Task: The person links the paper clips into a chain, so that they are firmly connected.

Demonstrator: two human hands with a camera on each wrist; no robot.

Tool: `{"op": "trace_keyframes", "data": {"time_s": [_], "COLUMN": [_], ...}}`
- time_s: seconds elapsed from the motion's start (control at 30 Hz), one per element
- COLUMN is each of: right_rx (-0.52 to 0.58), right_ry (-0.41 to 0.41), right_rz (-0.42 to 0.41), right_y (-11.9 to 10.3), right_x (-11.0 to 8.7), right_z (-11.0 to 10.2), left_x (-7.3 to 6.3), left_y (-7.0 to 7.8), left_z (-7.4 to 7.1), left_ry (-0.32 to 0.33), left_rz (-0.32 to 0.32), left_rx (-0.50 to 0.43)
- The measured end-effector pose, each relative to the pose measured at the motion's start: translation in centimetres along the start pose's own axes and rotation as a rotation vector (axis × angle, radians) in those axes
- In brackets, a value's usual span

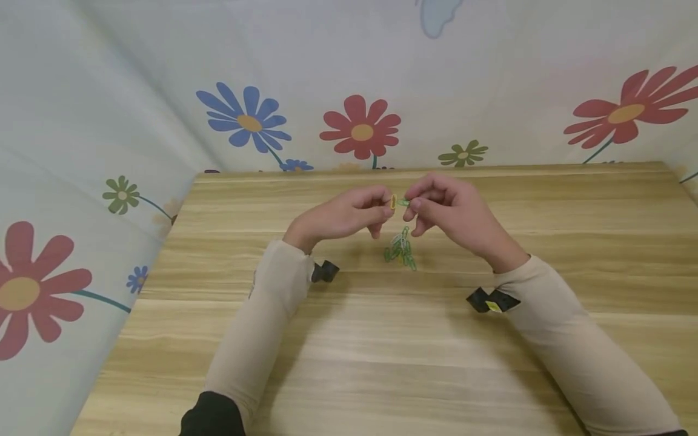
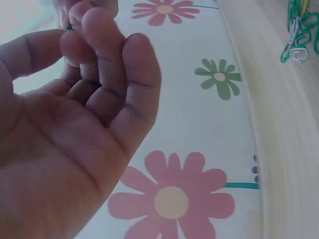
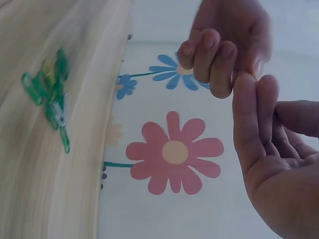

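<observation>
Between thumb and forefinger my left hand (image 1: 349, 212) pinches a yellow paper clip (image 1: 394, 201), held upright above the table. My right hand (image 1: 455, 212) pinches a green paper clip (image 1: 404, 203), its end right at the yellow one. The fingertips of both hands come close together. Below them a small pile of paper clips (image 1: 400, 249), mostly green with some white and yellow, lies on the table. In the right wrist view that pile (image 3: 50, 94) sits off to the left. My fingers mostly hide the held clips in both wrist views.
The wooden table (image 1: 382, 351) reaches back to a white cloth backdrop (image 1: 518, 72) printed with flowers. Another stretch of the cloth runs along the table's left side. A dark strap piece (image 1: 326, 271) sticks out at the left cuff, another (image 1: 480, 300) at the right.
</observation>
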State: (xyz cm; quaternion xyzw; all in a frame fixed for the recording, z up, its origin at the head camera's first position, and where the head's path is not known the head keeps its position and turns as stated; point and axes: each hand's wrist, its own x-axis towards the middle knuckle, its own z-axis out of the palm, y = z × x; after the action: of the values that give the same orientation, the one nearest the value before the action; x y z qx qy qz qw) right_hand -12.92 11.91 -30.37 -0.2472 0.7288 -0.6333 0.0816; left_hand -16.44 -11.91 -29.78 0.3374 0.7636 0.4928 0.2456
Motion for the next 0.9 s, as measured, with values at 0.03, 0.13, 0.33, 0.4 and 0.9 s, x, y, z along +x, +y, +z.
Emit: {"op": "trace_keyframes", "data": {"time_s": [0.03, 0.13, 0.33, 0.4, 0.9], "right_rx": [0.067, 0.195, 0.296, 0.299, 0.312], "right_ry": [-0.008, -0.039, -0.083, -0.093, -0.115], "right_rz": [0.015, 0.048, 0.076, 0.074, 0.044], "right_y": [-0.1, -0.3, -0.3, -0.3, -0.6], "right_x": [0.0, -0.1, 0.1, 0.1, -0.2], "right_z": [-0.2, -0.4, -0.5, -0.5, -0.9], "left_x": [0.0, -0.1, -0.3, -0.3, 0.7], "left_y": [0.1, 0.5, 0.9, 1.0, 0.6], "left_z": [0.1, 0.3, 0.5, 0.6, 1.6], "left_ry": [0.001, 0.008, 0.054, 0.074, 0.238], "left_rz": [0.018, 0.077, 0.140, 0.158, 0.315], "left_rx": [-0.002, -0.014, 0.007, 0.015, -0.131]}}
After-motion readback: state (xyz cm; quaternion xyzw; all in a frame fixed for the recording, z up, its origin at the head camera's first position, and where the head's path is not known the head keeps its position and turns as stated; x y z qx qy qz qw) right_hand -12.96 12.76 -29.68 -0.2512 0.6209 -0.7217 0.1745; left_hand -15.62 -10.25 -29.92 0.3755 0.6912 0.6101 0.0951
